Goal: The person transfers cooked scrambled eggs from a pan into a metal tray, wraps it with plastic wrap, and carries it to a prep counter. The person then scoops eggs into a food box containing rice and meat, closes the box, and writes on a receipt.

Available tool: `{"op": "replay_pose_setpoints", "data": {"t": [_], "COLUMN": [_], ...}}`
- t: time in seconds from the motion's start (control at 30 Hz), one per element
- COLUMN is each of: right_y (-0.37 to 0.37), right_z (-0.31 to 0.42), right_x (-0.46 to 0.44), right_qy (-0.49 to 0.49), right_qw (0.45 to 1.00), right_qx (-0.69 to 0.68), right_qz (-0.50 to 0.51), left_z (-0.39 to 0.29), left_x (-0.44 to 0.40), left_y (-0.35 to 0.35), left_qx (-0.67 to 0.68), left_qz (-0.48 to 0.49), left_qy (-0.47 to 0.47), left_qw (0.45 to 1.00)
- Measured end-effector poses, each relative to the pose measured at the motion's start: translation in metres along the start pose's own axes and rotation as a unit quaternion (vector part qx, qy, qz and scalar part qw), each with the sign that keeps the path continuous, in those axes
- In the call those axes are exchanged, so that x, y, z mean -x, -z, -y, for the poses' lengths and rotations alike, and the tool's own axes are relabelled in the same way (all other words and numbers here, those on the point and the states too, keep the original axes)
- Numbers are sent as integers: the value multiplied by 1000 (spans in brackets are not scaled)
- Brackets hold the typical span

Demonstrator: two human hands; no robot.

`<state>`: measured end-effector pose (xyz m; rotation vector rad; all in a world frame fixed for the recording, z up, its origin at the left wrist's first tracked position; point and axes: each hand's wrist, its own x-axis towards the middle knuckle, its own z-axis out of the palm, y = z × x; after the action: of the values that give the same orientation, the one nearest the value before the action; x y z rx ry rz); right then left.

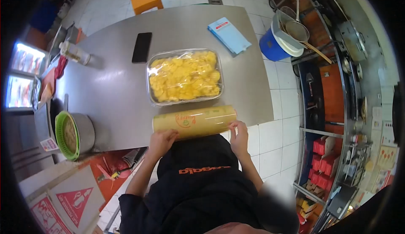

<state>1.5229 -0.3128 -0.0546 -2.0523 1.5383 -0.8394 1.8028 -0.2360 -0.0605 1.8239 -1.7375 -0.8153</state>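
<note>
A large roll of cling film (198, 121) with red and green print lies along the near edge of the steel table, close to my body. My left hand (163, 142) is closed at the roll's near left side, fingertips pinching at the film's edge. At the right end, my right hand (238, 137) pinches the film between thumb and fingers. Just beyond the roll stands a metal tray (148, 86) heaped with yellow food pieces (185, 75). Shiny clear film is stretched over its top.
On the steel table (114, 94) lie a black phone (142, 47), a blue packet (229, 35) and a clear bottle (75, 53). A pot (86, 130) with a green strainer (62, 139) stands at the left. A blue bucket (273, 46) and shelving are at the right.
</note>
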Motion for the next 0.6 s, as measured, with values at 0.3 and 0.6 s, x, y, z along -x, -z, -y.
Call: {"op": "replay_pose_setpoints", "data": {"t": [0.3, 0.6], "right_y": [0, 18], "right_z": [26, 13], "right_x": [-23, -33], "right_qy": [-149, 28], "right_qw": [948, 890], "right_qx": [-37, -217], "right_qz": [279, 401], "left_z": [2, -12], "left_x": [8, 11], "left_y": [6, 64], "left_qx": [160, 180], "left_qz": [-7, 61], "left_qy": [42, 8], "left_qw": [986, 982]}}
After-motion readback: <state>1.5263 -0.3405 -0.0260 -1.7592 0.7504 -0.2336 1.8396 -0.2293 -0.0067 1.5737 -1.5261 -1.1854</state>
